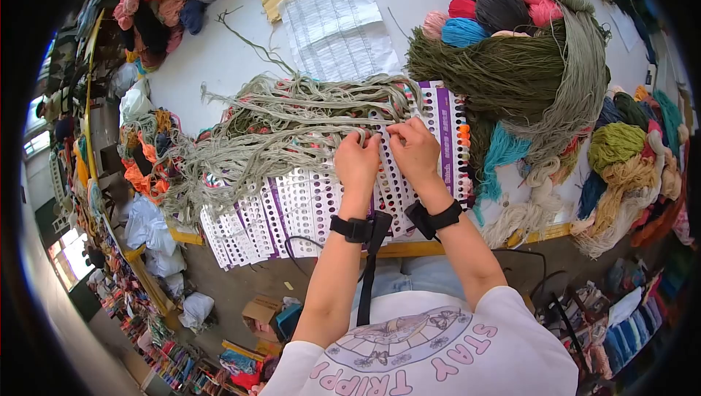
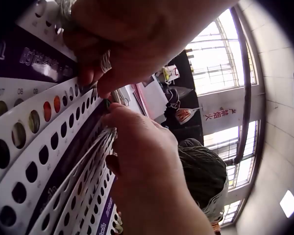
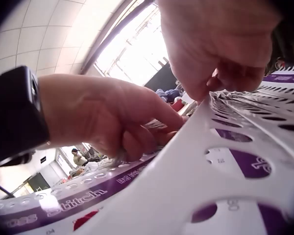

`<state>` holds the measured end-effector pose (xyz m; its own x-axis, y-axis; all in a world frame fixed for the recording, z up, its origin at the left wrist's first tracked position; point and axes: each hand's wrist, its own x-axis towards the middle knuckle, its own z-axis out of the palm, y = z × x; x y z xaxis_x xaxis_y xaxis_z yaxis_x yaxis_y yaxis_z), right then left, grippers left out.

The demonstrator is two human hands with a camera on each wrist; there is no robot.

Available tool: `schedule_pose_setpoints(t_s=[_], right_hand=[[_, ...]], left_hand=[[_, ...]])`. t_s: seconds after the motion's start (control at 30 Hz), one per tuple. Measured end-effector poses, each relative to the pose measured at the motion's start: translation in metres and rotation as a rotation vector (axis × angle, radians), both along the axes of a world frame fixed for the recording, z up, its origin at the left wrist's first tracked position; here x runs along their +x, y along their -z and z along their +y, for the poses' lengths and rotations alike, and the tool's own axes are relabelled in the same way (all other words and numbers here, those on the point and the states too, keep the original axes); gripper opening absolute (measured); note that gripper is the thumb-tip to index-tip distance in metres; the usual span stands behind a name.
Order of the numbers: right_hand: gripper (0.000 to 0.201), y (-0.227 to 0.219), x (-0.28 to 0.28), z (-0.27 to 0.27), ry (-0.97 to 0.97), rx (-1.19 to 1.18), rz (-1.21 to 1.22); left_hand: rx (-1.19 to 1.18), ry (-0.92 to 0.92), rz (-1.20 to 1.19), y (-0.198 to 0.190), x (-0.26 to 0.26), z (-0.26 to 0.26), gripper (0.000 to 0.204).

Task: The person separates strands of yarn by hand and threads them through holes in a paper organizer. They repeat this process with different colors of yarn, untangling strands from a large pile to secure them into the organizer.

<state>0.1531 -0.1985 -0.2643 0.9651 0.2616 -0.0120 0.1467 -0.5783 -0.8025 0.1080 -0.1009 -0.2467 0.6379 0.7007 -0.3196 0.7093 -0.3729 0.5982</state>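
A row of white, purple-banded cross-stitch thread cards (image 1: 292, 210), punched with holes, lies overlapped along the table. Over their upper part spreads a tangle of grey-green embroidery thread (image 1: 292, 129). My left hand (image 1: 358, 162) pinches strands of this thread close above the cards; a loop passes between its fingers in the left wrist view. Just beside it, my right hand (image 1: 416, 149) has thumb and forefinger together on thread at a card's edge. In the right wrist view both the right hand (image 3: 215, 54) and the left hand (image 3: 103, 112) bend down to the holes.
A big dark olive hank (image 1: 489, 74) lies right, with coloured yarn balls (image 1: 504, 7) above it. A printed sheet (image 1: 339, 31) is at the back. More yarn piles stand at the right edge (image 1: 621, 155) and back left (image 1: 153, 12). White plastic bags (image 1: 150, 224) hang at left.
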Motion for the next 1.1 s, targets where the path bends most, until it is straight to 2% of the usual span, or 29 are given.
schedule_pose_setpoints(t_s=[0.1,0.13,0.2,0.3,0.4,0.5,0.6,0.7,0.77,0.8,0.83,0.87,0.9,0.93,0.97,1.0,1.07,1.1], right_hand=[[0.015,-0.009,0.001,-0.002,-0.062,-0.027,0.117],[0.018,-0.015,0.002,-0.001,-0.108,-0.064,0.109],[0.024,-0.027,0.0,0.0,-0.196,-0.144,0.097],[0.033,-0.024,-0.001,-0.002,-0.157,-0.123,0.168],[0.029,-0.028,-0.003,-0.005,-0.075,-0.059,0.187],[0.025,-0.021,-0.005,-0.006,0.023,0.017,0.127],[0.023,-0.02,-0.004,-0.007,0.043,0.015,0.085],[0.024,-0.019,-0.005,-0.005,0.015,-0.014,0.106],[0.025,-0.018,-0.008,-0.002,0.002,-0.026,0.123],[0.026,-0.017,-0.009,-0.001,-0.012,-0.045,0.132],[0.026,-0.017,-0.01,0.0,-0.023,-0.065,0.142],[0.027,-0.016,-0.011,0.001,-0.034,-0.086,0.151],[0.028,-0.015,-0.013,0.003,-0.052,-0.105,0.145],[0.029,-0.012,-0.016,0.004,-0.069,-0.124,0.139],[0.031,-0.01,-0.018,0.006,-0.087,-0.143,0.134],[0.032,-0.009,-0.02,0.007,-0.082,-0.162,0.13],[0.035,-0.006,-0.024,0.012,-0.072,-0.197,0.127],[0.035,-0.005,-0.028,0.014,-0.066,-0.219,0.144]], left_hand=[[0.167,0.087,0.096,0.008,0.003,0.003,0.021],[0.083,0.078,0.045,0.012,0.002,0.006,0.02],[-0.091,0.065,-0.052,0.02,-0.001,0.012,0.018],[-0.476,-0.047,-0.278,0.034,-0.008,0.013,0.009],[-0.987,-0.397,-0.296,0.003,-0.006,0.004,0.001],[-1.279,-0.482,-0.489,0.013,-0.024,0.006,0.006],[-1.281,-0.524,-0.678,-0.004,-0.038,0.024,0.006],[-1.329,-0.443,-0.732,-0.054,-0.048,0.049,0.011],[-1.391,-0.247,-0.813,-0.07,-0.075,0.089,0.014],[-1.271,-0.276,-0.797,-0.092,-0.082,0.108,0.012],[-1.314,-0.366,-0.91,-0.106,-0.098,0.134,0.004],[-1.34,-0.325,-1.023,-0.132,-0.108,0.157,0.004],[-1.471,-0.371,-1.166,-0.148,-0.123,0.187,0.007],[-1.408,-0.468,-1.19,-0.16,-0.151,0.225,0.008],[-1.327,-0.536,-1.122,-0.191,-0.155,0.238,0.008],[-1.255,-0.555,-1.071,-0.204,-0.169,0.257,0.011],[-0.957,-0.473,-1.106,-0.226,-0.236,0.342,0.017],[-0.801,-0.329,-1.182,-0.249,-0.248,0.352,0.021]])
